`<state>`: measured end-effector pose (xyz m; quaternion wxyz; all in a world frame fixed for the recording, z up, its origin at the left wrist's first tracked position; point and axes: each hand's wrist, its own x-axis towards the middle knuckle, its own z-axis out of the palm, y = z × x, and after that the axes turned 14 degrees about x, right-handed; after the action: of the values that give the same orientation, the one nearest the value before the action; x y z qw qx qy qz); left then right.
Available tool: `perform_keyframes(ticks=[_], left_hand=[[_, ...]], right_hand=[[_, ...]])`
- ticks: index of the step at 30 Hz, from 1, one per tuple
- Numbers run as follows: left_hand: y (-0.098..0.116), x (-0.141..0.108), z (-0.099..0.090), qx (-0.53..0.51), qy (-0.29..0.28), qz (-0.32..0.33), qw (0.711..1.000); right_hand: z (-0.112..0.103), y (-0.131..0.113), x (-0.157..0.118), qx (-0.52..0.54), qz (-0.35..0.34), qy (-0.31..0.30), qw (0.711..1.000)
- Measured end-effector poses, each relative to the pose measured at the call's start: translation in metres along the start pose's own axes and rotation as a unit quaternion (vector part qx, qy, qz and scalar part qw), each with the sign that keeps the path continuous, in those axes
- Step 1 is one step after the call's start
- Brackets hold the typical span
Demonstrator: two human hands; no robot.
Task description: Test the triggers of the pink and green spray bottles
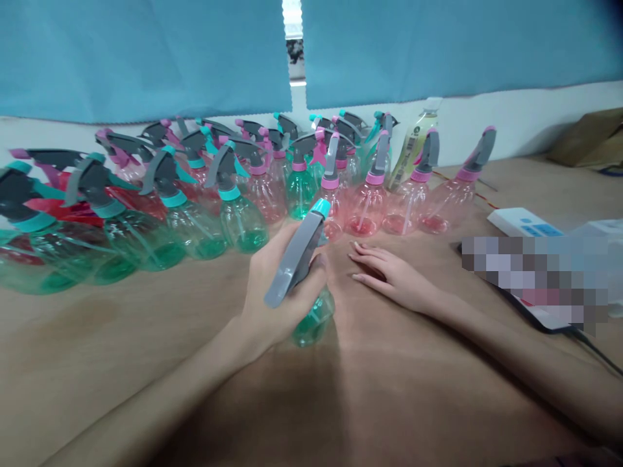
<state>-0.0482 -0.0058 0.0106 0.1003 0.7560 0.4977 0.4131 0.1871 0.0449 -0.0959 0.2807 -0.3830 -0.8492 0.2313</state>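
Green-tinted trigger spray bottle (315, 319) gripped below sprayer head by left hand (277, 279), long axis roughly upright; right hand (392, 275) held open, apart, to bottle's right

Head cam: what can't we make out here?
In the head view:
Upper body of the held spray bottle: hidden by the left hand.
Bodies of the back-row sprayers: mostly hidden behind nearer ones.
Label text on the yellow-green bottle: too small, blurred.
Device at right: surface pixelated.
Leftmost sprayer: cut by left edge.
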Motion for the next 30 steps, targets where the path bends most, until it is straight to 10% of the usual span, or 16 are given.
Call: perform_keyframes(ticks=[30], left_hand=[[0.0012,0.0025,0.0018,0.003,-0.013,0.007,1.000]], right_hand=[[0.0003,-0.0006,0.0005,0.017,-0.006,0.009,1.000]])
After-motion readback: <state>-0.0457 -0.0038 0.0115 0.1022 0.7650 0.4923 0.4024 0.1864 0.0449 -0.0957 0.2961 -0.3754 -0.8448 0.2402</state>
